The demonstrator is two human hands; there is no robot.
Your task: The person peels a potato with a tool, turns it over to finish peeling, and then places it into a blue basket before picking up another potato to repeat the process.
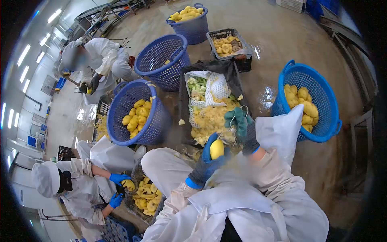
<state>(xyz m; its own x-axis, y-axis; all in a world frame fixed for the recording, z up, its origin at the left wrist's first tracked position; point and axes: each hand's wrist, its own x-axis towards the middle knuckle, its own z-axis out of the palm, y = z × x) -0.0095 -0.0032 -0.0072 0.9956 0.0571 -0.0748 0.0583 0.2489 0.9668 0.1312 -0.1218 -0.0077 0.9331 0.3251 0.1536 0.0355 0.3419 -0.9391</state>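
A smooth yellow fruit or vegetable (217, 149) is held in my left hand (209, 160), which wears a dark blue glove. My right hand (238, 122), in a green glove, is closed on a thin bent metal tool (233, 130) just to the right of the yellow piece. Both hands are over the near edge of a black-lined crate (186, 121). Yellow pulpy scraps (213, 117), green pieces (196, 86) and white netting (215, 89) lie in that crate. A blur hides part of my lap.
A blue basket (322, 101) with yellow pieces stands at right. Purple baskets (159, 129) stand at left and behind. A black crate (238, 35) holds cut pieces. Two co-workers in white (76, 189) work at left, beside a crate of cut pieces (147, 197).
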